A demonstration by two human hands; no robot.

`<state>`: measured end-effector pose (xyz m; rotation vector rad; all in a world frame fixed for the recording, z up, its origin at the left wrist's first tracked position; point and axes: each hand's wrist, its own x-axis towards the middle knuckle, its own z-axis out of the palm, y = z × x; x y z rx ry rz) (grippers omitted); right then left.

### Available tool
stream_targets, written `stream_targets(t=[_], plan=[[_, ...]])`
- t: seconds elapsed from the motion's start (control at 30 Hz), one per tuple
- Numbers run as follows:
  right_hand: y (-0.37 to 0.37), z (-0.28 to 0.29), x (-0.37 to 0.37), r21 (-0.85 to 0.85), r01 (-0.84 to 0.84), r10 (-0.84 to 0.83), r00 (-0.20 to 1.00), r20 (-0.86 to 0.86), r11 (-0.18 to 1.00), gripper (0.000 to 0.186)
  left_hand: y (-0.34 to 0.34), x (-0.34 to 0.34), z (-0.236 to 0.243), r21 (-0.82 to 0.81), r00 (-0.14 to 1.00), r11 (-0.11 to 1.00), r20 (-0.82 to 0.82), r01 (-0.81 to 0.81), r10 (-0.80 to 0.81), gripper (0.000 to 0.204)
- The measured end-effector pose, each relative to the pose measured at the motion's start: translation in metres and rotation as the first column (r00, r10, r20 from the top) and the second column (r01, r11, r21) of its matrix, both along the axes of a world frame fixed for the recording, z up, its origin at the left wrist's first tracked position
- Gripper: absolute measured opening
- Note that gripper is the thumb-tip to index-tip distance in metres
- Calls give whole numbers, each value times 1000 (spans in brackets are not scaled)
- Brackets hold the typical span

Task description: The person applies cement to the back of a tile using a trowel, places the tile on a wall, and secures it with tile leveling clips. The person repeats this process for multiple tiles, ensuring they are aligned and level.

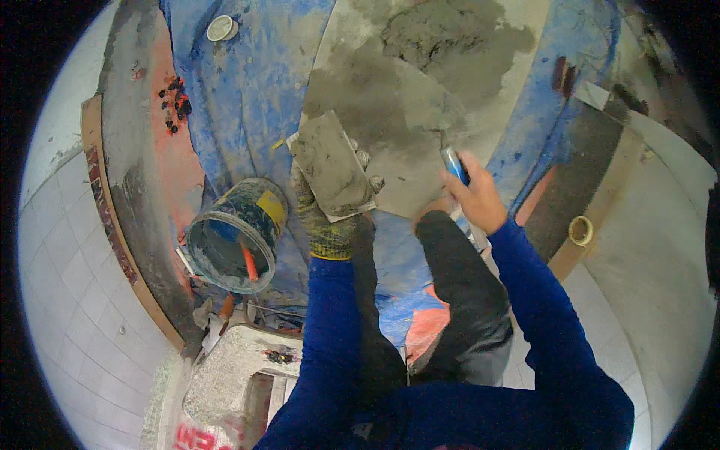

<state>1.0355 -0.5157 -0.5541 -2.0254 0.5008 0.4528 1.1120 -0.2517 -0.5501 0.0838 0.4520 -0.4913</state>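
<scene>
My left hand (pixel 328 234), in a yellow-and-dark knit glove, is closed around the left side and underside of a rectangular tile (pixel 335 169). Grey mortar covers the tile's upper face, with lumps along its right edge. My bare right hand (pixel 481 198) grips a trowel (pixel 453 163) by its blue handle. The trowel points away from me, and its blade is hard to tell from the grey mortar beyond it. A wet mortar heap (pixel 439 37) lies ahead on a pale, mortar-smeared board (pixel 401 176).
Left of my legs, a dirty bucket (pixel 196 255) leans with an orange-handled tool (pixel 249 262) inside. Blue sheeting (pixel 259 82) covers the floor. A small white tub (pixel 222 28) is far left, a tape roll (pixel 580 230) at right. A mortar-splashed stool (pixel 217 375) stands near left.
</scene>
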Motion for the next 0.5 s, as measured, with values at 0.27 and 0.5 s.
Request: stream_targets(t=[0.27,0.5], plan=[[-11,220,51,-290,-338,400,897,188,895,42,2,-11,70,273,998,962,-46,-19,32,67],[-8,341,37,-427,-279,406,882,241,860,41,0,6,177,-47,965,977,171,208,-197,83]])
